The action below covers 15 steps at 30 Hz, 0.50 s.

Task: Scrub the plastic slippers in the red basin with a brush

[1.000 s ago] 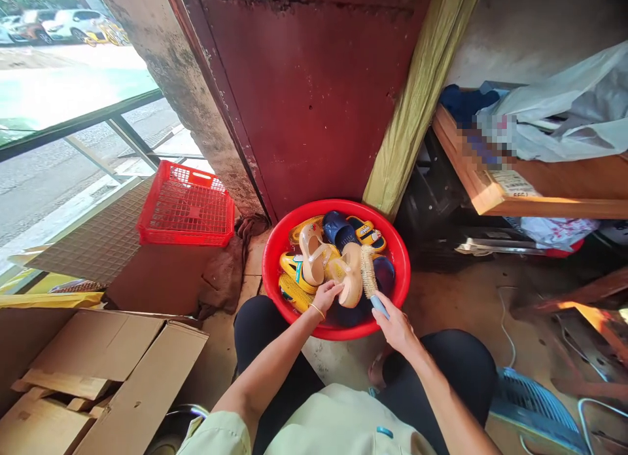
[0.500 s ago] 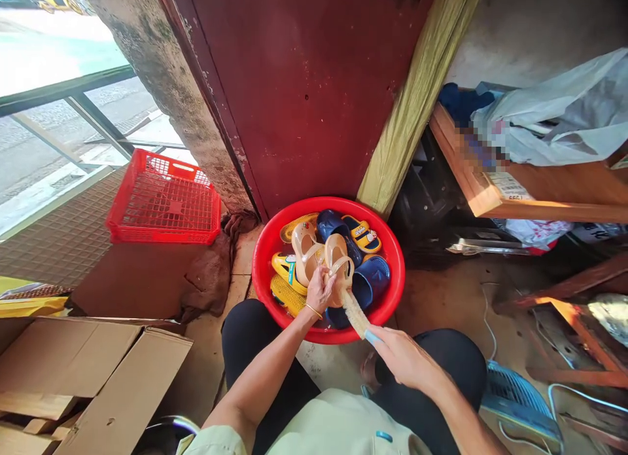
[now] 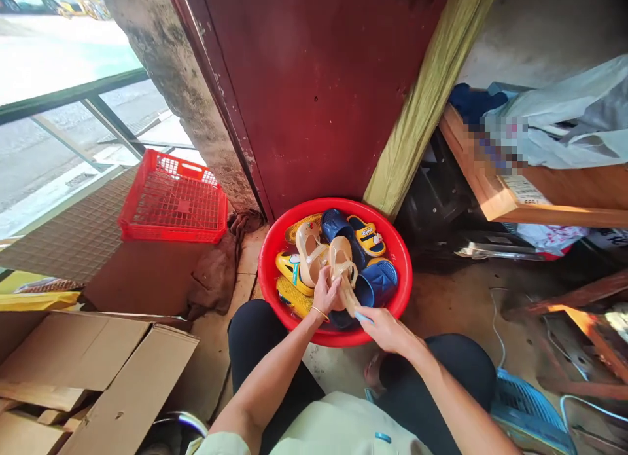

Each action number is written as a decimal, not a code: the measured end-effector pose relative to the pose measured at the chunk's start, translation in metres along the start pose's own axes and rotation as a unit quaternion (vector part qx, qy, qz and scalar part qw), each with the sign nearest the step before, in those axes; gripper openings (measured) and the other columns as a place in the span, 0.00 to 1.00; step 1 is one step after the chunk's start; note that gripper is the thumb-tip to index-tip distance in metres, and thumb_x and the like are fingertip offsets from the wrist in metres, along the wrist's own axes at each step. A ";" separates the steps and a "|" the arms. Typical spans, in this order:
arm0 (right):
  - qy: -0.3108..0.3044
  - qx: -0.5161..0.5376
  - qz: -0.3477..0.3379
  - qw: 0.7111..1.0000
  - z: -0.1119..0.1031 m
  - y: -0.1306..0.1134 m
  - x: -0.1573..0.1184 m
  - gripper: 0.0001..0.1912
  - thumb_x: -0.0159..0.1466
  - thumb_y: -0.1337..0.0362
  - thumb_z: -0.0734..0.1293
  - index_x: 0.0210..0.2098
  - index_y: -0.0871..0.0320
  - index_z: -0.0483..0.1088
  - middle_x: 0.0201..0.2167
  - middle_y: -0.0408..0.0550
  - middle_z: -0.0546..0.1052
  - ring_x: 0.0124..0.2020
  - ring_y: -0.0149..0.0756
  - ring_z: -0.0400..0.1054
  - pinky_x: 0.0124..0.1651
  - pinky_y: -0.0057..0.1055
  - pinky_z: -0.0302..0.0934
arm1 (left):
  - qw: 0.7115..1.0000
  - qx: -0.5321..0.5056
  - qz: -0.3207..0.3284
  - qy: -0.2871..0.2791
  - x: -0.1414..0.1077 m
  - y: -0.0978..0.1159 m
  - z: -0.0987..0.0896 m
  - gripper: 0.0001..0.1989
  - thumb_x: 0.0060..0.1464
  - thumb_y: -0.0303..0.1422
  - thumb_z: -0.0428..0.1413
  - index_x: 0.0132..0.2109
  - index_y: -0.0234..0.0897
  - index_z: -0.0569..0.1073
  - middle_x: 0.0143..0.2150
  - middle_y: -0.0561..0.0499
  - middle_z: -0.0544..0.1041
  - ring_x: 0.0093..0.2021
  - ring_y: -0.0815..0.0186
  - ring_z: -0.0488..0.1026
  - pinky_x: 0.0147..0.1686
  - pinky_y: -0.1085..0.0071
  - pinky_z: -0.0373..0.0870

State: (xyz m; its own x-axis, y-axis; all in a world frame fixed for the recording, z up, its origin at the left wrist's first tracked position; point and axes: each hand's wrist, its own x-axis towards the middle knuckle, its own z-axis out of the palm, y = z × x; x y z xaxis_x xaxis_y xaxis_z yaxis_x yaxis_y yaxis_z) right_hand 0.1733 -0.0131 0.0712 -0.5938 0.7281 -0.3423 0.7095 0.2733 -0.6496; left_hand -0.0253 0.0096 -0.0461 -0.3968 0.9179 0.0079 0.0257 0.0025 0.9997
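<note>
A beige sandal [image 3: 339,253] is gripped by my left hand [image 3: 324,294], which is closed round its near part above the red basin [image 3: 263,272]. My right hand [image 3: 385,328] is closed on the blue handle of a brush [image 3: 350,299]; its pale bristled head lies against the sandal. A second beige sandal [image 3: 310,249] rests just left of the held one. Around them in the basin are blue slippers [image 3: 381,279], a yellow and navy slipper [image 3: 367,235] and yellow slippers [image 3: 293,295]. The sandal's near end is partly hidden by my hands and the brush.
A red plastic crate [image 3: 174,203] stands left of the basin, beside a brown cloth [image 3: 216,272]. Cardboard boxes [image 3: 132,383] are at the lower left. A dark red door [image 3: 314,95] rises behind the basin. At right are a wooden table [image 3: 495,193] and a blue fan [image 3: 527,402].
The brush in my right hand has moved up and left, further over the held sandal. My left hand keeps its hold. The whole view has shifted slightly.
</note>
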 end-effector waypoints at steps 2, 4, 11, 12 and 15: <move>-0.020 -0.008 -0.029 0.999 0.002 0.013 -0.029 0.23 0.66 0.64 0.59 0.57 0.50 0.76 0.51 0.47 0.81 0.48 0.41 0.77 0.50 0.32 0.68 | 1.000 0.009 -0.005 0.025 0.004 -0.005 0.001 0.31 0.54 0.44 0.63 0.60 0.37 0.66 0.62 0.40 0.70 0.64 0.52 0.66 0.65 0.54 0.60; -0.022 -0.013 -0.033 0.999 0.003 0.020 -0.038 0.24 0.66 0.64 0.59 0.58 0.50 0.75 0.56 0.48 0.79 0.54 0.42 0.75 0.54 0.33 0.67 | 0.999 0.023 -0.024 0.026 0.006 -0.010 0.001 0.33 0.52 0.46 0.64 0.60 0.35 0.67 0.62 0.37 0.70 0.65 0.49 0.65 0.66 0.52 0.58; 0.096 -0.065 0.057 0.992 0.009 -0.015 0.057 0.24 0.69 0.69 0.55 0.62 0.60 0.70 0.52 0.56 0.80 0.53 0.40 0.74 0.52 0.30 0.64 | 0.999 0.008 -0.030 -0.027 0.003 -0.016 -0.002 0.29 0.55 0.47 0.61 0.59 0.37 0.69 0.56 0.40 0.76 0.59 0.54 0.72 0.61 0.54 0.66; 0.111 -0.060 0.066 0.990 0.009 -0.021 0.068 0.25 0.70 0.69 0.55 0.62 0.62 0.69 0.53 0.58 0.79 0.54 0.40 0.74 0.53 0.30 0.63 | 0.999 0.012 -0.024 -0.031 0.002 -0.015 -0.004 0.29 0.56 0.47 0.61 0.59 0.37 0.69 0.57 0.40 0.76 0.60 0.54 0.72 0.62 0.54 0.65; 0.115 -0.038 0.064 0.991 0.012 -0.024 0.066 0.24 0.69 0.70 0.56 0.62 0.62 0.69 0.53 0.58 0.80 0.54 0.40 0.74 0.53 0.29 0.62 | 0.999 0.023 -0.028 -0.029 0.000 -0.015 -0.007 0.27 0.58 0.47 0.60 0.60 0.38 0.68 0.60 0.40 0.74 0.61 0.54 0.70 0.63 0.53 0.64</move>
State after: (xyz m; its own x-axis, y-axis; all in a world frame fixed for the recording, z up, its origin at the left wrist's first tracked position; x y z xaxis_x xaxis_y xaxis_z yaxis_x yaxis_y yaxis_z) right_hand 0.1126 0.0207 0.0567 -0.4009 0.8813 -0.2502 0.8056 0.2090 -0.5544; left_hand -0.0322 0.0068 -0.0611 -0.3445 0.9374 -0.0511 0.0467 0.0715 0.9963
